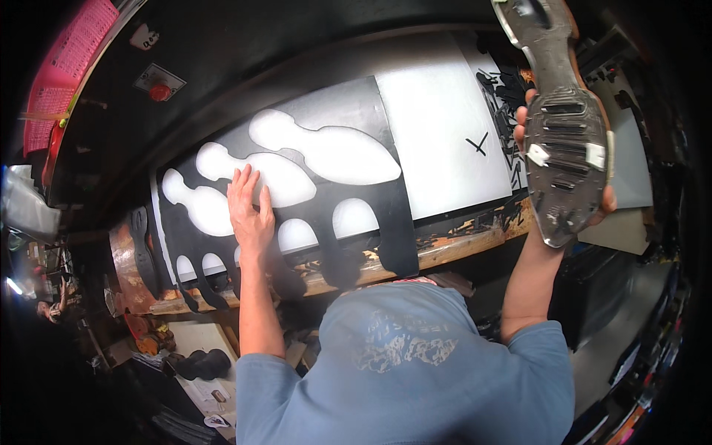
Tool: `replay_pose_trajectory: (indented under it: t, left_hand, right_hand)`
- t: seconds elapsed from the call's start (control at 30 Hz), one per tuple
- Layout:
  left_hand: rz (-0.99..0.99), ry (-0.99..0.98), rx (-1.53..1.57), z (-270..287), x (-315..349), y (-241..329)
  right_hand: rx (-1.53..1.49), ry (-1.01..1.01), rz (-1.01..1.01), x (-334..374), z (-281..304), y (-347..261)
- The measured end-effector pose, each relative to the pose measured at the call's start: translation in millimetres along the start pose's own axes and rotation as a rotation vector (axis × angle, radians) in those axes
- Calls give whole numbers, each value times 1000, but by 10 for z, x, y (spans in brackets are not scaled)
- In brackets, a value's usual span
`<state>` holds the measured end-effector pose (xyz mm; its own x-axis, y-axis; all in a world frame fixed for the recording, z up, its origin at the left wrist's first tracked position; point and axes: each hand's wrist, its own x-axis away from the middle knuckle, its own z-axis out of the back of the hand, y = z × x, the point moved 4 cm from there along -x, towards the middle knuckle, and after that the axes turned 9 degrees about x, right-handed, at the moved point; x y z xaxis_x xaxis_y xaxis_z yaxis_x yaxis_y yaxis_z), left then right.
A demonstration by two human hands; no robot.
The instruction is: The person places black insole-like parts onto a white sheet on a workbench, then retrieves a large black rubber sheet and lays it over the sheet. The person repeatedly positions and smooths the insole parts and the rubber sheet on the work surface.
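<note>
My left hand (250, 211) lies flat, fingers spread, on a black sheet (371, 133) that has several sole-shaped holes cut out of it, the white board (437, 126) showing through. The sheet's front edge hangs over the worn wooden bench edge (452, 248). My right hand (604, 200) is raised at the right and grips a grey metal sole-shaped cutting die (564, 141), held upright with its ribbed face toward me. The die hides most of that hand.
A red push button (159, 92) sits on the dark machine housing at the back left, with a pink mesh (74, 59) beyond it. Black cut sole pieces (141, 252) lie left of the sheet. Black scraps (500, 100) pile right of the white board.
</note>
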<state>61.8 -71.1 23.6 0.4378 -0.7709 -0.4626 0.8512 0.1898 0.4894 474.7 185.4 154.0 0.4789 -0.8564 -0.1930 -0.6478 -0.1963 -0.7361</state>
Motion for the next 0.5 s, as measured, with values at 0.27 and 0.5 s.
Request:
replay_pose_trajectory:
  t: [0.27, 0.5]
  left_hand:
    - [55, 16, 49, 17, -15, 36]
    - [77, 44, 100, 27, -28, 13]
  right_hand:
    - [-901, 314, -346, 103, 354, 1323]
    - [-353, 8, -379, 12, 358, 1071]
